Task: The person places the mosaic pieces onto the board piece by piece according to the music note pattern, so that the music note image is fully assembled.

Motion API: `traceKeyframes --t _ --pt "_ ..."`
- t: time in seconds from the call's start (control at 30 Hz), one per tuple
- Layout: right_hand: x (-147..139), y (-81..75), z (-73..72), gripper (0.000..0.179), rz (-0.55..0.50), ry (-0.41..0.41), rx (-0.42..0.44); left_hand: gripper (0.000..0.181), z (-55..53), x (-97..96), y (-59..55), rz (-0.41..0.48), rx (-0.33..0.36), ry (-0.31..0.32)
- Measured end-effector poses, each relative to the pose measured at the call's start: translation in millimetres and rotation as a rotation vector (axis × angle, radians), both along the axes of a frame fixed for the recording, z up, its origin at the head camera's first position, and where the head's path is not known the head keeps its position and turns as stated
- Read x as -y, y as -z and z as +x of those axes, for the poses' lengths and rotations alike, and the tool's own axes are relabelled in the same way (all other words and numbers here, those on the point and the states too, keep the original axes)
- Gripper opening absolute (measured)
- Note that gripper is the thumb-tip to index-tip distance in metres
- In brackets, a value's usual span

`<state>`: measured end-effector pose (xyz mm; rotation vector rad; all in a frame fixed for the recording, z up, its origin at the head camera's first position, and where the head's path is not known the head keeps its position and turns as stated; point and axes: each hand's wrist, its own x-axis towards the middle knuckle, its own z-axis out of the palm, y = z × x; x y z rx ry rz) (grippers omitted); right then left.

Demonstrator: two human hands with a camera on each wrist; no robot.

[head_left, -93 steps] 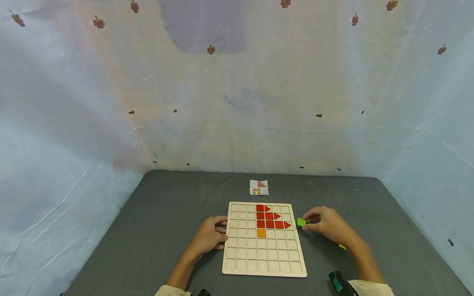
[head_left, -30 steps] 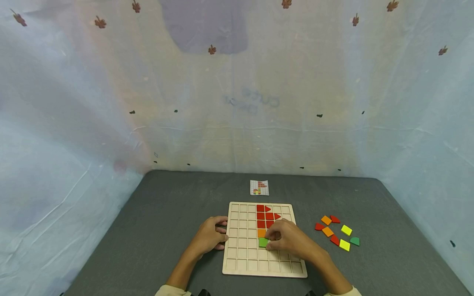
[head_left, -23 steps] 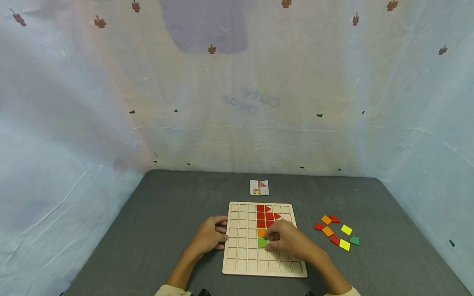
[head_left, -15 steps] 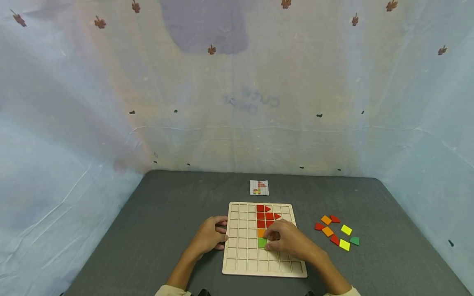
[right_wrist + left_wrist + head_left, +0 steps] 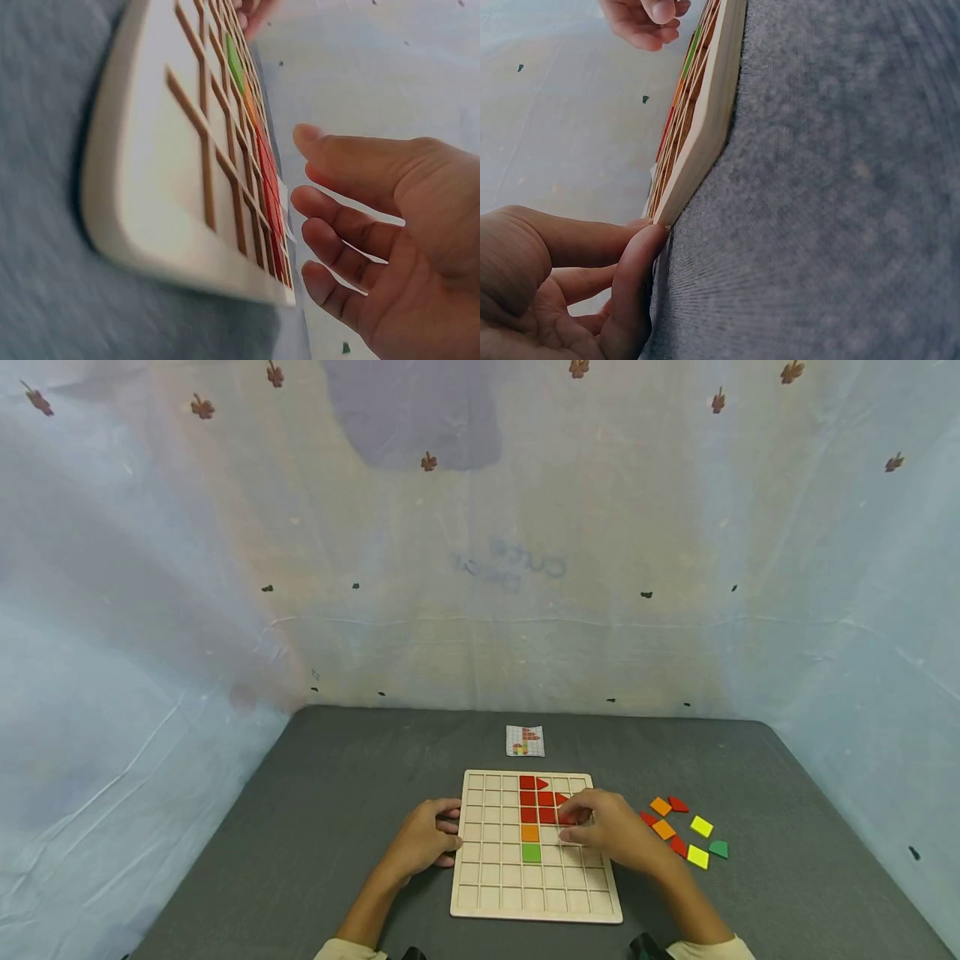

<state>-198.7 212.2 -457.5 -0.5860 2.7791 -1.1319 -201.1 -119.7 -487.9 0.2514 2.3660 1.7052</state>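
A wooden grid board [image 5: 491,893] lies on the table. My left hand [image 5: 422,837] holds its left edge, thumb and fingertips at the rim; in the left wrist view the left fingers [image 5: 636,277] meet at that edge. Red square and pointed tiles [image 5: 528,799] sit in the board's upper rows. Below them, in the same column, are an orange square tile [image 5: 529,832] and a green square tile [image 5: 531,852]. Over the board's right side hovers my right hand [image 5: 611,828], partly covering the red tiles, with no piece in its parted, bent fingers [image 5: 322,281].
Right of the board lie several loose tiles: orange squares [image 5: 663,830], red pieces [image 5: 678,804], yellow ones [image 5: 697,857] and a dark green one [image 5: 718,849]. A small pattern card [image 5: 524,740] lies beyond the board on the dark grey table [image 5: 375,752].
My right hand brought the green tile from the right onto the board, under the orange tile, let it go, and moved away up and right. My left hand has stayed in place.
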Motion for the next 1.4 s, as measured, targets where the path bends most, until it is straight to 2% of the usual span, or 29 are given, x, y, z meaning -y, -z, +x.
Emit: traceKeyframes --t 0.43,0.87,1.2,1.4 --pt "-44.2 -3.7 -8.6 0.034 -0.018 0.161 -0.013 0.064 0.5 -0.4 0.1 -0.002 -0.002 -0.005" --pt "-81.5 -1.1 -9.6 0.04 0.0 0.236 -0.047 0.063 0.0 -0.1 1.1 -0.01 -0.005 0.012" --pt "-104.5 5.3 -9.0 0.041 -0.004 0.289 -0.008 0.062 -1.0 -0.5 3.2 -0.022 0.003 0.002" --pt "-116.2 8.8 -8.2 0.041 0.036 0.306 0.003 0.062 -0.9 -0.7 3.6 -0.024 -0.001 0.001"
